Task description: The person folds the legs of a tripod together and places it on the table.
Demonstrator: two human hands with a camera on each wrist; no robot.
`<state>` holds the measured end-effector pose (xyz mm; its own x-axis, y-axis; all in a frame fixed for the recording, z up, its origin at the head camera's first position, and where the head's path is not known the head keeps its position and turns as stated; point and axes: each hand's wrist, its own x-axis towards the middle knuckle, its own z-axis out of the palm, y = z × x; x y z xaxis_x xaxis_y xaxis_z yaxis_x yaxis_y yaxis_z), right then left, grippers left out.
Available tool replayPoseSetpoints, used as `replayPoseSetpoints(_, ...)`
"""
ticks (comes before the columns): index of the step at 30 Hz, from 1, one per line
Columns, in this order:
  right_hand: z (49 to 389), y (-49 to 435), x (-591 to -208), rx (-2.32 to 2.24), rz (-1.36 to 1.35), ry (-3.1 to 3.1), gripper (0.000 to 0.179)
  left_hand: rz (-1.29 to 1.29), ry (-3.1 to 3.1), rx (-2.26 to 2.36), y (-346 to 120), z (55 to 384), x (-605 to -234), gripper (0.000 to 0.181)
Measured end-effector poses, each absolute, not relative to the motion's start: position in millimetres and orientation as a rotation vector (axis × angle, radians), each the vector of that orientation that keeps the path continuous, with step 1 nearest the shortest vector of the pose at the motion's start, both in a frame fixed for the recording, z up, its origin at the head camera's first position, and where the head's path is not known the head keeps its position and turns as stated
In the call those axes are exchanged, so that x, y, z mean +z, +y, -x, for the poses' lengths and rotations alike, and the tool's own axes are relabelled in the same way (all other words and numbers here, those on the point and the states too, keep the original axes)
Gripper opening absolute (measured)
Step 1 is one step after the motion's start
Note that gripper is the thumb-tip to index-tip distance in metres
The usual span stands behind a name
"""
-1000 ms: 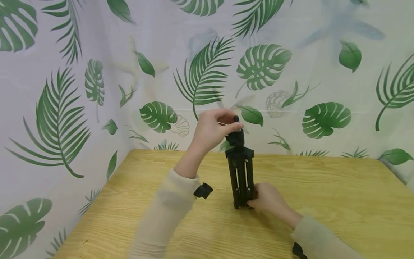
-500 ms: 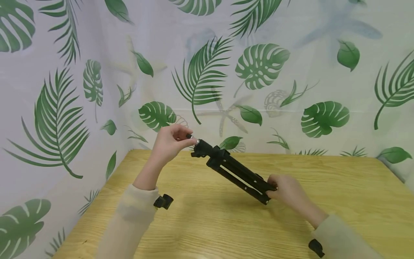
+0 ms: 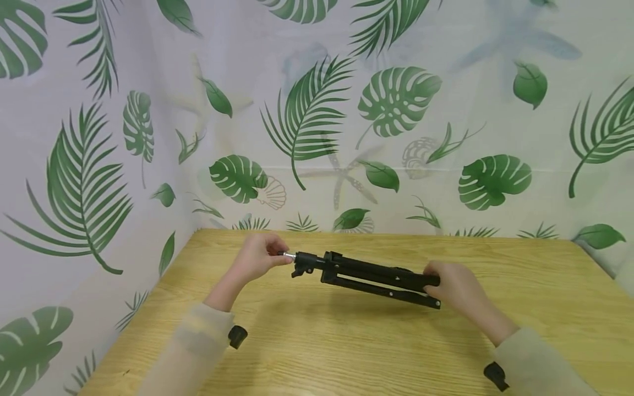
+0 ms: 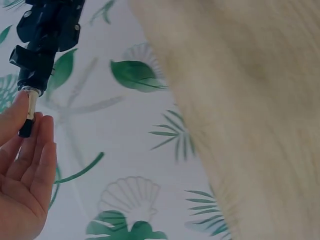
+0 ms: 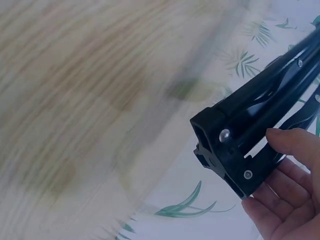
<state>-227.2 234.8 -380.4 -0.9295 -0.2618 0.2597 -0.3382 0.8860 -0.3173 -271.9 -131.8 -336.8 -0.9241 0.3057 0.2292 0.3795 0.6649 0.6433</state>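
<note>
A folded black tripod is held nearly level above the wooden table, its narrow end to the left and its leg ends to the right. At the narrow end, my left hand pinches the thin silver rod with its black tip. The left wrist view shows that rod between thumb and fingers, below a black collar with a knob. My right hand grips the leg end. In the right wrist view the thumb lies on one leg, the fingers behind it.
The wooden table stretches out under both hands. A white cloth with green leaf prints hangs behind and to the left of it. Black camera mounts sit at the left cuff and the right cuff.
The tripod has tipped from upright to nearly level. My left hand has moved left and down with the narrow end; my right hand has shifted right, holding the leg end.
</note>
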Motion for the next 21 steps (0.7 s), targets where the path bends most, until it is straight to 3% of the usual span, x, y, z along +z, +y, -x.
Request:
replayPoseSetpoints(9,229,239,-388,0.449,-0.481,-2.869,0.023,0.825,-2.932,-0.823,-128,278,-369,0.008)
replayPoseSetpoints(21,235,238,-405,0.396,-0.525,-2.895,0.023,0.808,-3.082,-0.391,-120,283,-394,0.009)
